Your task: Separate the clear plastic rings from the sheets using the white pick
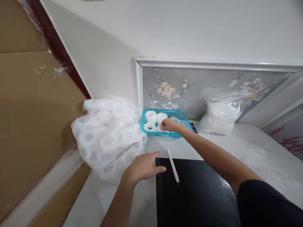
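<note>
Several white rolls (151,116) already sit in the basket (162,134) under the curled right hand (169,125), its grip impossible to tell, a bundle (106,138) beside the open, unladen left hand (143,166).

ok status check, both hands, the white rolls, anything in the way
Left hand open, nothing in it. Right hand at white rolls in teal basket, grip unclear. White strip overlaps black mat's far edge, beside left hand.

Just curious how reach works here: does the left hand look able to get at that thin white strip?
Likely yes: the left hand is open beside the white strip, its fingers pointing that way, and nothing seems to stand between them.
</note>
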Demonstrator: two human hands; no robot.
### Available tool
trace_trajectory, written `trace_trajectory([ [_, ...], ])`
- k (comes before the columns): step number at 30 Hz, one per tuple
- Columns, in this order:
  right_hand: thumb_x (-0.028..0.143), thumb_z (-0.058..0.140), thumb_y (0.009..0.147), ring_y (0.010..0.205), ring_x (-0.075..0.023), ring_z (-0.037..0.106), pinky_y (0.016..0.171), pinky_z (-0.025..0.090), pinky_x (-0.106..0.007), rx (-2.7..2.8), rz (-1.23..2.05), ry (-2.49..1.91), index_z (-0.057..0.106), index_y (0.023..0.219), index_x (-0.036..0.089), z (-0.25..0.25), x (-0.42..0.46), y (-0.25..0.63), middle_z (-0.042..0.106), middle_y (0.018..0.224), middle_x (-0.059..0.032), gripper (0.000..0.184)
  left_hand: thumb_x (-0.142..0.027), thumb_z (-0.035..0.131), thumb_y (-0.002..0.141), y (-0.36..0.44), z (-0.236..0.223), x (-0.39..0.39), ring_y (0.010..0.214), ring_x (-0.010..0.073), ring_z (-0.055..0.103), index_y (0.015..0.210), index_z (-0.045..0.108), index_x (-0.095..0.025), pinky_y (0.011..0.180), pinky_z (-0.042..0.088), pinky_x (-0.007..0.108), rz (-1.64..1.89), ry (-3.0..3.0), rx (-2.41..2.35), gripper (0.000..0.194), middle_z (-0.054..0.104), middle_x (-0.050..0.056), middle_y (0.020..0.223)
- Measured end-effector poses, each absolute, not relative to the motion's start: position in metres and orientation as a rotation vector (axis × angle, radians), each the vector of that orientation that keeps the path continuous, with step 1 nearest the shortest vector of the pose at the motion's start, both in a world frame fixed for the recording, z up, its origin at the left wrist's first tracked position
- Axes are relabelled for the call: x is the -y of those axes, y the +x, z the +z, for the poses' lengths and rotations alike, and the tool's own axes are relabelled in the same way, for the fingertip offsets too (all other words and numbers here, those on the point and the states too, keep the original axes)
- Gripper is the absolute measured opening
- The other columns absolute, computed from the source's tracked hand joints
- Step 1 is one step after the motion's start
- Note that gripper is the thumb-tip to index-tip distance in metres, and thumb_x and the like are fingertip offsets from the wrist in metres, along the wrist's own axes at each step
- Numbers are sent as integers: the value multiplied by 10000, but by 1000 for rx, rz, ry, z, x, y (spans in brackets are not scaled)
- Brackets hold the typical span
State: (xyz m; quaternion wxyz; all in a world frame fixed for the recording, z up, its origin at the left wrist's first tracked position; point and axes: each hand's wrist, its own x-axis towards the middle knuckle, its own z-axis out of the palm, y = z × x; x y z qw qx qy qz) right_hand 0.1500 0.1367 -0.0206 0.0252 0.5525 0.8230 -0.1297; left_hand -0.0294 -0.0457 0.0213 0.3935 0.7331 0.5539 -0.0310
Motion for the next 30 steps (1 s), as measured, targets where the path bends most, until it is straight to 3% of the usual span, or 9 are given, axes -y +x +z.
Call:
trace_trajectory([
  [19,129,519,813,972,-273,665,805,467,-268,-2511,-338,1570,755,931,96,-19,-141,137,726,986,-163,267,-643,514,818,-31,12,44,1014,333,601,1459,426,-203,849,424,384,-69,1889,-1405,782,684,105,1032],
  [23,93,526,775,884,-276,679,736,483,-273,-2443,-382,1590,751,874,55,-8,-141,131,726,890,-186,248,-620,514,830,-29,12,44,1027,341,601,1455,431,-184,842,427,386,-75,1906,-1398,767,683,116,1041],
  [30,78,578,699,733,-234,669,629,478,-243,-2413,-497,1618,731,674,88,5,-144,129,719,731,-122,155,-548,484,873,-31,10,40,990,316,617,1428,459,-146,838,430,384,-52,1911,-1412,686,697,110,973],
])
